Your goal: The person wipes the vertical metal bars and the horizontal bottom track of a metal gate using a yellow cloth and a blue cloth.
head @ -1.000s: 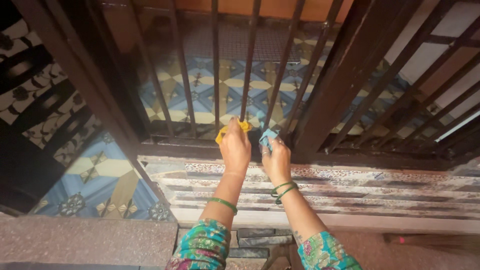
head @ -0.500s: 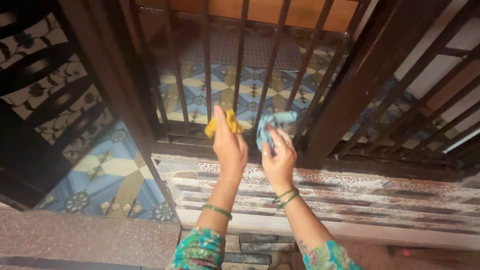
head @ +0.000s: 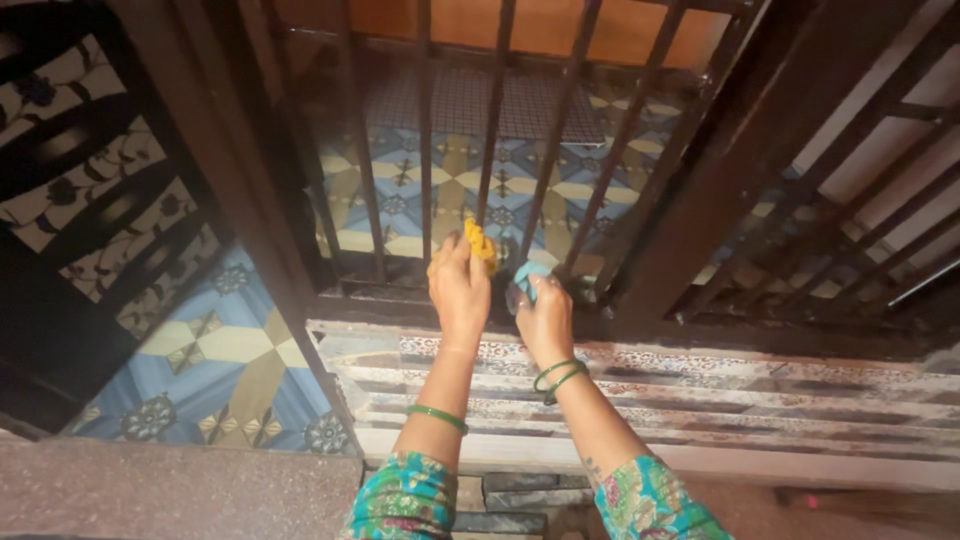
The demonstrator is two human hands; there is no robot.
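Both hands are dropping back toward the gate's foot: the left hand point(head: 459, 290) is pinching a yellow cloth point(head: 481, 243) against a bar point(head: 492, 130), and the right hand point(head: 543, 316) is bunching a blue cloth point(head: 527, 276) beside it.

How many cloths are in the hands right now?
2: a yellow cloth in the left hand, a light blue cloth in the right hand, both against the bars.

Soft yellow cloth point(head: 481, 243) and blue cloth point(head: 528, 275) against dark, glossy metal bars point(head: 494, 120).
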